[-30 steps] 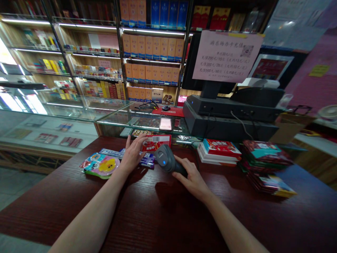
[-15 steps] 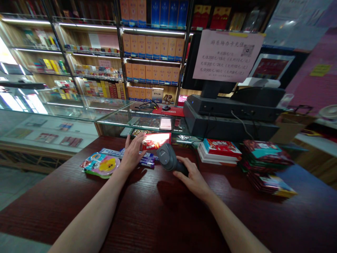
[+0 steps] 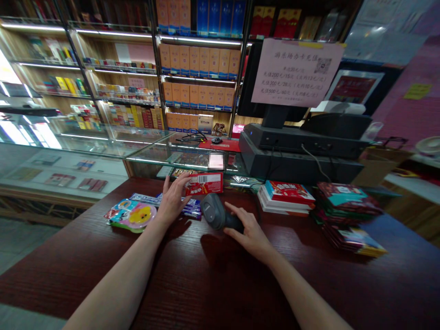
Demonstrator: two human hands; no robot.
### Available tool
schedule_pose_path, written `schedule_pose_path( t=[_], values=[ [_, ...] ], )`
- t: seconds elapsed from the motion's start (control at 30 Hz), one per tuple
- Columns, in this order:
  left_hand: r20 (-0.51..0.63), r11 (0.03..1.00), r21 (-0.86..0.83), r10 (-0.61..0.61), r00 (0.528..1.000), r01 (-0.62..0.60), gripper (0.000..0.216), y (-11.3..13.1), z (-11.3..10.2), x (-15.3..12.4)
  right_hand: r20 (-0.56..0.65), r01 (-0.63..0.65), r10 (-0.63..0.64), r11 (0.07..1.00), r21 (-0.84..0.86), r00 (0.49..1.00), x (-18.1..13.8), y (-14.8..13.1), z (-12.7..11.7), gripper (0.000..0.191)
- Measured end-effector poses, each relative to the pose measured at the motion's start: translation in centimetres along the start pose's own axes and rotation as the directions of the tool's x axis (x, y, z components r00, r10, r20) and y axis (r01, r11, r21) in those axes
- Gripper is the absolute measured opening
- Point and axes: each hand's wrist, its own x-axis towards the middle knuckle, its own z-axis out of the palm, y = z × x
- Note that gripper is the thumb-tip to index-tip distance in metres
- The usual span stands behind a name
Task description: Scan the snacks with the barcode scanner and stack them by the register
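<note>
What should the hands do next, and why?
Maybe the left hand should set the red box down. Its barcode side faces the scanner in the right hand, and the bright light on it a moment ago is gone, so it may be scanned.

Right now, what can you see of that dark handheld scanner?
The scanner is dark grey and looks plastic, with a broad rounded head bearing a small pale mark and a narrower handle. The right hand holds the handle; the head lies at the left end, nearer than the red box. It appears held above the brown tabletop, a shadow beneath.
</note>
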Motion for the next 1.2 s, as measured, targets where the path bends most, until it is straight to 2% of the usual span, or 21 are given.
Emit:
schedule_pose_path(
  t=[0.5, 0.93, 1.0, 1.07, 1.2],
  values=[
    [0.002, 1.000, -0.002, 0.018, 1.000, -0.018, 0.059, 0.0, 0.1, 0.0, 0.195, 0.144, -0.109, 0.974, -0.175, 0.975, -0.2, -1.1, 1.0, 0.068],
    [0.035, 0.999, -0.017, 0.038, 0.999, -0.037, 0.055, 0.4, 0.0, 0.1, 0.204, 0.158, -0.117, 0.967, -0.198, 0.972, -0.1, -1.3, 0.8, 0.066],
    [0.036, 0.998, -0.024, 0.052, 0.998, -0.051, 0.054, 0.6, -0.2, 0.2, 0.174, 0.151, -0.121, 0.975, -0.166, 0.977, 0.0, -1.3, 0.5, 0.065],
    [0.033, 0.997, -0.026, 0.073, 0.997, -0.072, 0.053, 0.8, -0.3, 0.3, 0.098, 0.111, -0.100, 0.987, -0.116, 0.990, 0.2, -1.1, 0.4, 0.056],
    [0.027, 0.994, -0.035, 0.108, 0.994, -0.107, 0.052, 0.9, -0.2, 0.3, -0.148, -0.034, 0.047, 0.996, 0.087, 0.988, 0.7, 0.5, 0.7, 0.042]
  ],
)
